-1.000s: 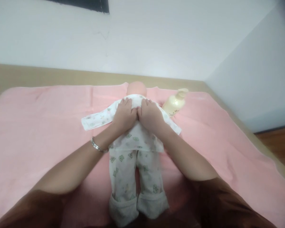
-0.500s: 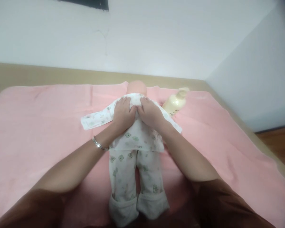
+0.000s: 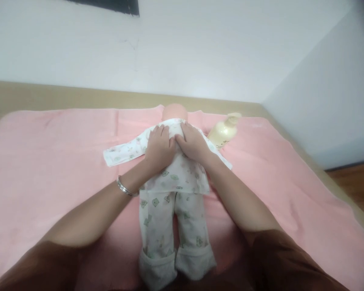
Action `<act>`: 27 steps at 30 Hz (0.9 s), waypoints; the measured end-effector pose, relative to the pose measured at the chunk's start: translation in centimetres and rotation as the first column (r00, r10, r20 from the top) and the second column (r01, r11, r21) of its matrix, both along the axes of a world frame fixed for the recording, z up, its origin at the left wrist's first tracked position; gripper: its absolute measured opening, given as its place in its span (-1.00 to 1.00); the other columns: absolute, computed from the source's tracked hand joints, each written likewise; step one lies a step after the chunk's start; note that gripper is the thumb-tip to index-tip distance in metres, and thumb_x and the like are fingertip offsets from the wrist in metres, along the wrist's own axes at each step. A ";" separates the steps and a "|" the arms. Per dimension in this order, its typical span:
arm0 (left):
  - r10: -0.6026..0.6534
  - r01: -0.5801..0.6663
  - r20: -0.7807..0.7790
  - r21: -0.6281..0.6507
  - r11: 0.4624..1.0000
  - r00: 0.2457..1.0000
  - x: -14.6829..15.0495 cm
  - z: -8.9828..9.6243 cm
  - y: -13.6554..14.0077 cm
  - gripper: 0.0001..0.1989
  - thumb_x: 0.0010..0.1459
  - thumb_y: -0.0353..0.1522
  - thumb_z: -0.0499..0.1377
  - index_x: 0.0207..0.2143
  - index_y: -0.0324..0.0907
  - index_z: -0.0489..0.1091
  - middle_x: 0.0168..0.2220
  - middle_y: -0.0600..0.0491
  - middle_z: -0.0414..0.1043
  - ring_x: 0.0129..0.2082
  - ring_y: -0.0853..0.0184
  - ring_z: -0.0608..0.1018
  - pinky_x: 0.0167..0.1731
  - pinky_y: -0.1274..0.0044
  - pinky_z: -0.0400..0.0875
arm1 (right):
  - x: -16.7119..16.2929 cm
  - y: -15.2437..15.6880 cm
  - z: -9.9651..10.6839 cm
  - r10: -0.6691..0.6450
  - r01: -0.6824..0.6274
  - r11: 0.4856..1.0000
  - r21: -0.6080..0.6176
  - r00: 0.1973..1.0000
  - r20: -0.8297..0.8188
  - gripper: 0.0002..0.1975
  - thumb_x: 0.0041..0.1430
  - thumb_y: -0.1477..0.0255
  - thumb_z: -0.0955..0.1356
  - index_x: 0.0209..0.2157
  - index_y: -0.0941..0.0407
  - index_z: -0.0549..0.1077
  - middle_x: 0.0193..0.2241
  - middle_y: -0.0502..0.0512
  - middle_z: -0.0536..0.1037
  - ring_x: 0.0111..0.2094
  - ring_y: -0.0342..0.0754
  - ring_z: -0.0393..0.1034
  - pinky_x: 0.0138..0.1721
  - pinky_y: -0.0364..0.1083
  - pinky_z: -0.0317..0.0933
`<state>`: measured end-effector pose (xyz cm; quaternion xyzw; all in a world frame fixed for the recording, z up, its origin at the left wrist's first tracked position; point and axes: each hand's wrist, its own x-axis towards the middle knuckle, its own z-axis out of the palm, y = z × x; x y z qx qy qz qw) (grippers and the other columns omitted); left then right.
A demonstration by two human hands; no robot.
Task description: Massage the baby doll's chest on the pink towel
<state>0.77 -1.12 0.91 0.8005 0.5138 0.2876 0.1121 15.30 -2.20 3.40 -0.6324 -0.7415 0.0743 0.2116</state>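
A baby doll lies stretched out in front of me, its head at the far end. It wears a white printed long-sleeved top and matching trousers with turned-up cuffs. My left hand rests flat on the upper left part of the top, fingers pointing away from me. On the upper right part lies my right hand, likewise flat. The two thumbs nearly meet along the doll's midline. Neither hand grips anything. The doll's face is not visible.
A pale yellow pump bottle lies tilted to the right of the doll's shoulder. Under everything spreads a pink blanket on a beige surface. White walls rise behind and to the right.
My left hand has turned slightly, its thumb shifting a little to the right and down. The right hand moved only slightly, its thumb staying near the midline. Doll and bottle stay put.
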 end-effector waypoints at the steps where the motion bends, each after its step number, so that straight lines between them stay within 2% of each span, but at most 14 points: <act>1: -0.014 0.014 -0.002 -0.007 1.000 1.000 0.0 0.0 -0.3 -0.46 0.32 -0.33 -0.13 0.24 -0.48 0.22 0.31 -0.35 0.22 0.38 -0.08 0.21 0.39 0.05 0.06 | 0.1 0.0 0.1 0.005 -0.005 1.000 -0.006 1.000 -0.007 -0.56 0.35 0.34 0.13 0.11 0.29 0.34 0.18 0.42 0.41 0.23 0.26 0.27 0.27 0.21 0.14; 9: -0.035 0.035 0.004 -0.040 0.999 0.999 0.7 0.8 -2.6 -0.46 0.33 -0.40 -0.17 0.28 -0.43 0.20 0.39 -0.26 0.12 0.44 -0.03 0.10 0.42 0.08 0.00 | 0.4 -0.2 0.5 0.004 -0.006 1.000 -0.030 0.999 -0.051 -0.62 0.36 0.29 0.17 0.04 0.23 0.36 0.13 0.38 0.45 0.15 0.25 0.34 0.19 0.19 0.21; 13: -0.045 0.044 -0.006 -0.104 0.994 0.999 0.6 1.2 -2.0 -0.44 0.31 -0.40 -0.15 0.29 -0.47 0.18 0.39 -0.27 0.10 0.44 -0.02 0.09 0.43 0.11 -0.02 | 0.4 -0.3 0.8 -0.021 0.021 0.999 -0.050 1.000 0.000 -0.69 0.38 0.28 0.17 -0.11 0.18 0.40 -0.03 0.31 0.54 -0.02 0.20 0.41 0.04 0.12 0.28; 15: -0.027 0.029 0.012 -0.158 0.987 1.000 0.3 1.3 -1.2 -0.42 0.31 -0.37 -0.13 0.31 -0.47 0.15 0.41 -0.28 0.06 0.45 -0.02 0.08 0.43 0.09 0.00 | 0.1 -0.5 0.8 -0.033 0.035 0.998 -0.043 0.998 0.045 -0.69 0.40 0.27 0.17 -0.13 0.18 0.41 -0.08 0.29 0.55 -0.06 0.18 0.42 0.01 0.09 0.28; 17: 0.013 -0.008 0.025 -0.186 0.982 1.000 0.0 1.3 -0.3 -0.43 0.32 -0.34 -0.13 0.29 -0.46 0.18 0.39 -0.30 0.10 0.43 -0.02 0.13 0.42 0.09 0.02 | -0.4 -1.0 0.8 -0.047 0.048 0.999 -0.005 0.990 0.130 -0.68 0.41 0.30 0.16 -0.13 0.21 0.42 -0.11 0.31 0.56 -0.06 0.19 0.41 0.01 0.09 0.26; 21: 0.042 -0.036 0.042 -0.136 0.990 0.998 -0.7 0.9 1.6 -0.55 0.28 -0.34 -0.13 0.07 -0.36 0.37 0.17 -0.26 0.40 0.24 0.04 0.39 0.34 0.16 0.20 | -2.1 -2.7 0.8 -0.024 -0.017 0.991 0.130 0.951 0.309 -0.65 0.42 0.43 0.10 -0.12 0.29 0.43 -0.14 0.40 0.55 -0.05 0.24 0.39 0.03 0.10 0.24; 23: 0.035 -0.030 0.044 -0.111 0.993 0.998 -0.8 0.7 2.0 -0.58 0.27 -0.34 -0.12 0.01 -0.31 0.40 0.11 -0.22 0.45 0.16 0.07 0.45 0.29 0.18 0.27 | -2.4 -3.0 0.9 0.003 -0.055 0.987 0.149 0.945 0.327 -0.65 0.41 0.46 0.09 -0.12 0.29 0.44 -0.14 0.39 0.55 -0.05 0.23 0.39 0.05 0.09 0.23; 25: 0.023 -0.022 0.008 -0.071 0.997 1.000 -0.9 0.6 1.9 -0.56 0.29 -0.34 -0.15 0.02 -0.34 0.39 0.12 -0.24 0.44 0.17 0.07 0.44 0.29 0.16 0.27 | -2.2 -2.6 1.1 -0.005 -0.026 0.994 0.106 0.961 0.275 -0.65 0.41 0.46 0.10 -0.12 0.27 0.45 -0.14 0.35 0.56 -0.04 0.20 0.40 0.07 0.07 0.23; 27: 0.003 -0.005 -0.070 -0.020 1.000 0.998 -0.8 0.7 1.3 -0.51 0.31 -0.34 -0.18 0.09 -0.43 0.35 0.19 -0.33 0.37 0.24 0.02 0.38 0.32 0.13 0.21 | -1.6 -1.6 1.1 -0.062 0.060 0.998 0.014 0.982 0.176 -0.66 0.41 0.41 0.12 -0.08 0.27 0.44 -0.08 0.35 0.55 -0.01 0.18 0.40 0.09 0.06 0.25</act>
